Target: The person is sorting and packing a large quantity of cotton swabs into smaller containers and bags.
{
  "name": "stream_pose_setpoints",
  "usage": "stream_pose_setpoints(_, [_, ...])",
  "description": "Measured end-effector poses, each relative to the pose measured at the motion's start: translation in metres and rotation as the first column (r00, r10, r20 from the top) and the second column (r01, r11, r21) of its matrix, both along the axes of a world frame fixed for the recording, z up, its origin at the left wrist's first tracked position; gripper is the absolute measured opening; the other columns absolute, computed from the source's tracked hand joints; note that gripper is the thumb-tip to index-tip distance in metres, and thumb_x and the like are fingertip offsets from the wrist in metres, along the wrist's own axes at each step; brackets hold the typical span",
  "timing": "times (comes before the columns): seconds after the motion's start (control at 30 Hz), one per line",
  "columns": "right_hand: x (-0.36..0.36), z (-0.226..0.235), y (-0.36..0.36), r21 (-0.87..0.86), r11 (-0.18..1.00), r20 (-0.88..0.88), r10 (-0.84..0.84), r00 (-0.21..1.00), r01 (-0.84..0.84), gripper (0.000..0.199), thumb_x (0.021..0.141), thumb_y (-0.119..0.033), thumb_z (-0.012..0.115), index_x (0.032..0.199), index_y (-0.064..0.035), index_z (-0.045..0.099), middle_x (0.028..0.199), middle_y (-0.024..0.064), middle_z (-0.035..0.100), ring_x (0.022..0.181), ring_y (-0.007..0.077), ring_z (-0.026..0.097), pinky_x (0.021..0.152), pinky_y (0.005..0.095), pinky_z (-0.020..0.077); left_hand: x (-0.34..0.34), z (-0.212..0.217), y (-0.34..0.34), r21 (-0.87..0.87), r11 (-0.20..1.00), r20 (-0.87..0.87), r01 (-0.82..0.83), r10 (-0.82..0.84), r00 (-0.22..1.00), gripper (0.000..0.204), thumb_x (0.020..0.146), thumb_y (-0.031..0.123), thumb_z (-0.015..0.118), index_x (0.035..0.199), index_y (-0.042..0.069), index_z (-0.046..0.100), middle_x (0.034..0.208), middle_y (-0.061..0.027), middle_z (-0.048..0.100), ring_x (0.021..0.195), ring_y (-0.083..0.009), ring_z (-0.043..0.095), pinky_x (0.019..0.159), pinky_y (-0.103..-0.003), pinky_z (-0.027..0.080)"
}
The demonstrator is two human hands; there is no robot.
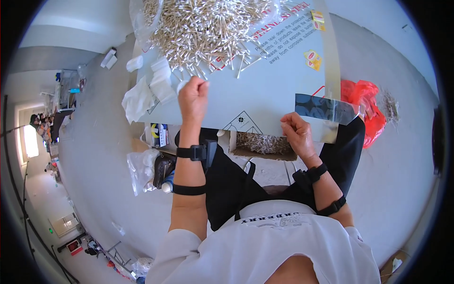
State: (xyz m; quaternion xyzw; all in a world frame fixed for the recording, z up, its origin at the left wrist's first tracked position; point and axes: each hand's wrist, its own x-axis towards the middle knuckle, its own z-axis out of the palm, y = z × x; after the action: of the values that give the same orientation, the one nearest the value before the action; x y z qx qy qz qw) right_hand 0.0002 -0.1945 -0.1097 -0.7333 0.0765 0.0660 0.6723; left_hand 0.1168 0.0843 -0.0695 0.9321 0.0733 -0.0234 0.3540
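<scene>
A large heap of cotton swabs (203, 35) covers the far part of the table (250, 94), spilling out of clear plastic. Just at its near edge is my left hand (193, 99), its fingers curled into a fist; whatever it may hold is hidden. White tissues (162, 83) lie to the left of that hand. My right hand (298, 133) is at the table's near edge, fingers bent together in a pinch, and I cannot make out anything between them. Below the edge, between my knees, a cardboard box (250, 154) contains many more cotton swabs (265, 143).
Two small yellow packets (313, 60) lie on the table's right side. A dark film sheet (321, 108) overhangs the right edge, near a red plastic bag (366, 111). Clear plastic bags (140, 170) and a dark shoe-like item (163, 171) are low on the left.
</scene>
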Motion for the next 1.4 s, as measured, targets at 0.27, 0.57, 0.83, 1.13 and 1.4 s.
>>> stream_pose_setpoints(0.27, [0.014, 0.007, 0.000, 0.053, 0.994, -0.120, 0.098, 0.988, -0.092, 0.007, 0.084, -0.004, 0.057, 0.079, 0.0016, 0.056, 0.061, 0.0017, 0.055, 0.054, 0.0062, 0.051, 0.048, 0.0228, 0.0399, 0.033, -0.028, -0.081, 0.319, 0.947, 0.427, 0.042, -0.183, 0.886, 0.028, 0.071, 0.016, 0.072, 0.090, 0.006, 0.054, 0.097, -0.0102, 0.055, 0.096, -0.0324, 0.050, 0.080, -0.042, 0.042])
stream_pose_setpoints(0.57, [0.042, 0.007, -0.005, -0.102, 0.994, -0.022, 0.026, 0.999, -0.028, 0.012, 0.080, -0.005, 0.060, 0.076, 0.0050, 0.055, 0.058, 0.0090, 0.057, 0.051, 0.0150, 0.054, 0.050, 0.0277, 0.0427, -0.001, -0.045, -0.116, 0.375, 0.918, 0.324, 0.131, -0.262, 0.909, 0.020, 0.073, 0.009, 0.067, 0.089, 0.010, 0.054, 0.093, -0.0073, 0.052, 0.095, -0.0299, 0.047, 0.079, -0.044, 0.037])
stream_pose_setpoints(0.83, [0.097, 0.015, 0.010, -0.530, 0.841, 0.395, 0.136, 0.909, 0.105, 0.039, 0.066, -0.006, 0.071, 0.103, -0.0072, 0.060, 0.101, 0.0131, 0.054, 0.097, 0.0310, 0.051, 0.083, 0.0385, 0.0449, 0.023, -0.042, -0.099, 0.195, 0.965, 0.564, 0.174, -0.256, 0.785, 0.033, 0.067, -0.001, 0.064, 0.098, 0.011, 0.059, 0.090, -0.0066, 0.051, 0.093, -0.0292, 0.047, 0.079, -0.042, 0.036])
stream_pose_setpoints(1.13, [0.087, -0.005, 0.022, -0.575, 0.806, 0.438, 0.155, 0.885, 0.143, 0.013, 0.064, -0.003, 0.066, 0.076, -0.0061, 0.062, 0.089, 0.0076, 0.053, 0.088, 0.0277, 0.051, 0.079, 0.0373, 0.0441, 0.064, -0.028, -0.104, 0.464, 0.853, 0.414, 0.238, -0.447, 0.793, 0.017, 0.064, 0.006, 0.070, 0.079, 0.012, 0.063, 0.086, -0.0027, 0.052, 0.091, -0.0263, 0.045, 0.078, -0.040, 0.036])
stream_pose_setpoints(1.4, [0.073, -0.002, 0.002, -0.539, 0.837, 0.406, 0.161, 0.900, 0.093, 0.010, 0.064, -0.003, 0.066, 0.070, -0.0056, 0.059, 0.087, 0.0067, 0.055, 0.085, 0.0271, 0.052, 0.075, 0.0366, 0.0454, 0.019, -0.042, -0.119, 0.256, 0.924, 0.460, 0.284, -0.375, 0.805, 0.015, 0.068, 0.003, 0.068, 0.080, 0.010, 0.062, 0.087, -0.0031, 0.053, 0.090, -0.0264, 0.047, 0.078, -0.041, 0.037])
